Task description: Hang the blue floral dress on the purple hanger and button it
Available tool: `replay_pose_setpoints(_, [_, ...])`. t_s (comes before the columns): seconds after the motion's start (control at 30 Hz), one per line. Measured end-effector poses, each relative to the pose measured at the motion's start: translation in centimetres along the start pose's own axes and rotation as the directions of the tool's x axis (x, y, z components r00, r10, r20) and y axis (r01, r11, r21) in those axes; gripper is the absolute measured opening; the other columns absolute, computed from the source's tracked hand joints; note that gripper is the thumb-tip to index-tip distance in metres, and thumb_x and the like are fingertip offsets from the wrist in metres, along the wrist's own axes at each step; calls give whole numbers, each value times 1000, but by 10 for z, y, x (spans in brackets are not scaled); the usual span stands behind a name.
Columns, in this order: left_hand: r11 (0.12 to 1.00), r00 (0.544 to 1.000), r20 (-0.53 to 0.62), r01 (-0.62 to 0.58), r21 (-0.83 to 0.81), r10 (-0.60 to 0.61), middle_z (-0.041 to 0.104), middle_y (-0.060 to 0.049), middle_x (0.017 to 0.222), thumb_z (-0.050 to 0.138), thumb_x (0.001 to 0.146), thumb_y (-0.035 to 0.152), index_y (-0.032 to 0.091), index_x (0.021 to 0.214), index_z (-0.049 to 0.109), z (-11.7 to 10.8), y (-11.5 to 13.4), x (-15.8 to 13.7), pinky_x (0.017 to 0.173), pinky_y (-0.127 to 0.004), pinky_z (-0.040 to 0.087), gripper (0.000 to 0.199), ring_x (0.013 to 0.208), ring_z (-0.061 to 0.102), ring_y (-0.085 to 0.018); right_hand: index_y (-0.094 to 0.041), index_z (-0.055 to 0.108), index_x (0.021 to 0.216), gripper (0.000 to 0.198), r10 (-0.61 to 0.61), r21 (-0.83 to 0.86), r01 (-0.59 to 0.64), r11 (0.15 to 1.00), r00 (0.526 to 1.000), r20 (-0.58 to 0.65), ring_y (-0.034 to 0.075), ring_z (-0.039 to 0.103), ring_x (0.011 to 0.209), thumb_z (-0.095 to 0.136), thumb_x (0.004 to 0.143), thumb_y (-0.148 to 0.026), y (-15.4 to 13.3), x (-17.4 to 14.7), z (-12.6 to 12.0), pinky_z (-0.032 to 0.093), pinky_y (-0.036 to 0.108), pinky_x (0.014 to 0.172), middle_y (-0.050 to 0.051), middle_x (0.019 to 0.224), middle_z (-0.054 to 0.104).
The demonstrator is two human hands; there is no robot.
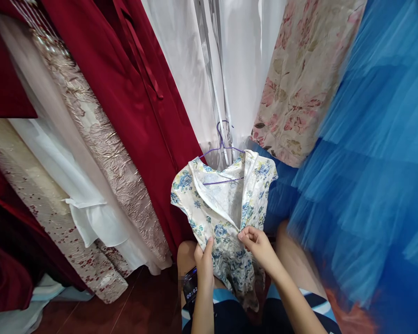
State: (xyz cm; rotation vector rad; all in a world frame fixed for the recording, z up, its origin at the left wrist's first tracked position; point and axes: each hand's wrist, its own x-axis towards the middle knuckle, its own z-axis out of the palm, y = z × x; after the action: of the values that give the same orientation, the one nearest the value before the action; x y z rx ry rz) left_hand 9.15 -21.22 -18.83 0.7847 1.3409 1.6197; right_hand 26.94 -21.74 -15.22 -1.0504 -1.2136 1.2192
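A white fabric garment [226,253] with cap sleeves and a print of blue roses and green leaves spreads before you, its neck parted in a deep V edged in plain white. Your right hand [259,246] pinches the bottom of that opening between thumb and forefinger; the detail at the fingertips is too small to make out. Your left hand [205,264], left of and slightly below the right fingers, grasps the garment's side edge, thumb on top. Ahead of both sets of fingers, the shoulders sit on a purple wire hanger [223,146]; the creased lower part falls between your hands. A black phone [190,290] reading 00:02 shows just behind your left fingers, beside the forearm.
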Motion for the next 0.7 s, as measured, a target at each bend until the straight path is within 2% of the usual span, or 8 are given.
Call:
replay_pose_setpoints(0.07, [976, 984, -31, -170, 133, 175, 61, -14, 133, 71, 82, 38, 19, 133, 57, 1, -5, -2, 104, -44, 46, 56, 127, 55, -33, -19, 53, 71, 35, -3, -12, 3, 1000, 1000, 11, 10, 35, 48, 65, 82, -50, -4, -3, -1, 24, 25, 50, -6, 52, 43])
replay_pose_setpoints(0.13, [882, 923, -63, -340, 326, 379, 52, -15, 141, 72, 81, 40, 21, 138, 51, 4, -7, -7, 108, -48, 41, 63, 134, 47, -34, -18, 55, 73, 34, -7, -17, 7, 1000, 1000, 24, 10, 35, 49, 64, 83, -50, -6, -5, -1, 24, 25, 50, -6, 54, 43])
replay_pose_setpoints(0.23, [681, 822, 111, -531, 504, 559, 48, -13, 142, 71, 83, 36, 24, 130, 58, 15, -4, -19, 112, -48, 34, 50, 136, 42, -32, -18, 55, 73, 34, -21, -9, 22, 1000, 999, 39, 10, 34, 50, 64, 84, -49, -6, -6, -1, 24, 25, 50, -6, 54, 42])
replay_pose_setpoints(0.3, [639, 790, 303, -611, 467, 533, 56, -10, 130, 67, 85, 31, 24, 118, 63, 25, -1, -26, 110, -44, 37, 33, 127, 49, -28, -18, 55, 72, 34, -34, 8, 34, 999, 998, 45, 10, 35, 51, 65, 85, -48, -6, -6, -1, 25, 25, 50, -5, 55, 44])
replay_pose_setpoints(0.37, [678, 782, 415, -616, 401, 464, 62, -8, 117, 62, 88, 25, 23, 113, 62, 35, 3, -31, 101, -38, 44, 25, 115, 57, -24, -18, 55, 72, 33, -41, 31, 40, 999, 998, 46, 10, 37, 52, 65, 85, -47, -6, -6, 1, 27, 25, 51, -4, 57, 46])
replay_pose_setpoints(0.5, [736, 808, 452, -559, 383, 379, 67, -4, 95, 55, 88, 16, 21, 101, 59, 48, 10, -36, 83, -29, 48, 14, 91, 63, -19, -17, 55, 71, 34, -39, 67, 36, 997, 998, 42, 10, 37, 51, 66, 85, -46, -8, -8, 6, 26, 24, 50, -5, 56, 45])
replay_pose_setpoints(0.6, [739, 802, 466, -562, 372, 375, 65, -1, 82, 53, 89, 16, 20, 88, 57, 49, 13, -36, 73, -26, 46, 6, 78, 61, -16, -18, 54, 69, 34, -24, 92, 20, 996, 999, 40, 9, 39, 48, 67, 84, -45, -10, -10, 9, 28, 23, 49, -5, 51, 47])
replay_pose_setpoints(0.7, [745, 799, 464, -563, 359, 381, 59, 1, 69, 53, 92, 21, 20, 76, 53, 47, 14, -35, 64, -23, 43, 15, 66, 57, -14, -18, 54, 66, 33, 20, 140, -25, 990, 999, 38, 10, 43, 44, 67, 83, -44, -10, -11, 11, 30, 23, 47, -3, 48, 54])
